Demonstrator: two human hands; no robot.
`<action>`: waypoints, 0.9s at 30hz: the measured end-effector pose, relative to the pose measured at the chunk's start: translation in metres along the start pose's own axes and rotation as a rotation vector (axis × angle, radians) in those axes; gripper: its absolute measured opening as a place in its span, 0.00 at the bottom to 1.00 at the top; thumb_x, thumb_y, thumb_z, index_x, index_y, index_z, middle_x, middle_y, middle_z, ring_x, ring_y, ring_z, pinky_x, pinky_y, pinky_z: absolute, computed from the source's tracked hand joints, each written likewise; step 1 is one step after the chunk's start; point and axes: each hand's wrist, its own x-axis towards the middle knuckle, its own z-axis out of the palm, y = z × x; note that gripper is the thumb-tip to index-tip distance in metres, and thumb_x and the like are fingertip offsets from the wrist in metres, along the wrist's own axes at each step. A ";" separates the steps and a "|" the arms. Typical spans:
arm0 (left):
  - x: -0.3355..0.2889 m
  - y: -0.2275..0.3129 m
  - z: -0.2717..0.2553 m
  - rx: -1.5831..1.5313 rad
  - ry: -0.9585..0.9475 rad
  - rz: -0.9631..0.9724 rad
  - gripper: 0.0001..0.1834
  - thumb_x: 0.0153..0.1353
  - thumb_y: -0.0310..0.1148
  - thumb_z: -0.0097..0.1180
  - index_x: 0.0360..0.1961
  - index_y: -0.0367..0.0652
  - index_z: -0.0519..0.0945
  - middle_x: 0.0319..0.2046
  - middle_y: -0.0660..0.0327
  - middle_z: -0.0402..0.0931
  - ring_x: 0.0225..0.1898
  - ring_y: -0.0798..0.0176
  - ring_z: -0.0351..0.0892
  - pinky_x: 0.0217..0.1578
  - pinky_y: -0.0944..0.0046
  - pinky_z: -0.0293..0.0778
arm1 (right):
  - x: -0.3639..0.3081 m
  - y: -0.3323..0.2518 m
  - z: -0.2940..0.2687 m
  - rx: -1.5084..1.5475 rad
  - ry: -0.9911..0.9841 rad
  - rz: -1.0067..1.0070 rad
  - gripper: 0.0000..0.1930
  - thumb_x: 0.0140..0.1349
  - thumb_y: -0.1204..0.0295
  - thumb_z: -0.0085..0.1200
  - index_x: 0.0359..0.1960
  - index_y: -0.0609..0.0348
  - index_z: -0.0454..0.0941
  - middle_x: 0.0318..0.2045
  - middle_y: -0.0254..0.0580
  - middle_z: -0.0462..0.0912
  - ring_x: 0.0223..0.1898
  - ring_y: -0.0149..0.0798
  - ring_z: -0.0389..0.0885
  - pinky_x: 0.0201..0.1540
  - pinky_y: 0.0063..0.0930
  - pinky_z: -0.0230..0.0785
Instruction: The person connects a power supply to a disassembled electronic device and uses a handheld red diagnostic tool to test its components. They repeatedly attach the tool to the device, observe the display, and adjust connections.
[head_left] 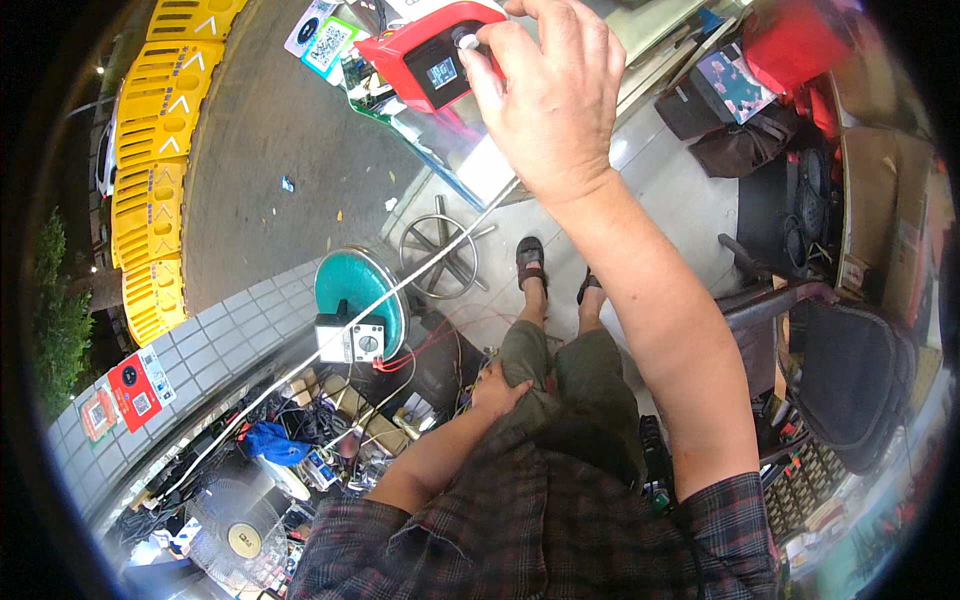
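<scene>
At the top, my right hand point(560, 105) reaches far forward over a glass counter. Its thumb and forefinger pinch a small silvery knob point(466, 40) on a red box-shaped device point(405, 58) with a black front panel. Beside the knob, a little lit screen point(441, 72) shows on that panel. My left hand point(497, 393) lies on my left thigh, fingers stretched out and holding nothing.
A round green stool point(345, 285) stands left, with a white meter with a dial point(350, 343) and red leads. Tangled cables and parts surround a fan point(243, 540) lower left. A black chair point(845, 375) is right; yellow barriers point(165, 130) stand outside. A pale cord crosses diagonally.
</scene>
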 end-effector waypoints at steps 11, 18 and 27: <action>-0.004 0.005 -0.012 0.042 -0.014 -0.002 0.66 0.56 0.75 0.63 0.82 0.40 0.55 0.72 0.34 0.65 0.67 0.32 0.77 0.67 0.46 0.75 | 0.009 -0.005 -0.011 0.001 -0.128 0.029 0.10 0.59 0.68 0.68 0.38 0.57 0.81 0.52 0.47 0.78 0.60 0.55 0.76 0.64 0.56 0.65; -0.003 0.005 -0.011 0.035 -0.007 -0.012 0.66 0.55 0.75 0.64 0.82 0.39 0.56 0.72 0.34 0.65 0.67 0.33 0.77 0.67 0.46 0.75 | 0.005 -0.001 -0.010 0.023 -0.115 0.010 0.11 0.59 0.68 0.67 0.41 0.56 0.82 0.54 0.46 0.78 0.61 0.56 0.75 0.67 0.59 0.64; 0.000 0.001 -0.007 0.022 -0.016 -0.002 0.65 0.58 0.77 0.61 0.83 0.42 0.55 0.73 0.36 0.64 0.69 0.32 0.74 0.67 0.44 0.74 | 0.003 0.000 -0.010 0.001 -0.133 0.001 0.10 0.60 0.69 0.67 0.43 0.54 0.84 0.54 0.45 0.78 0.63 0.56 0.74 0.69 0.61 0.63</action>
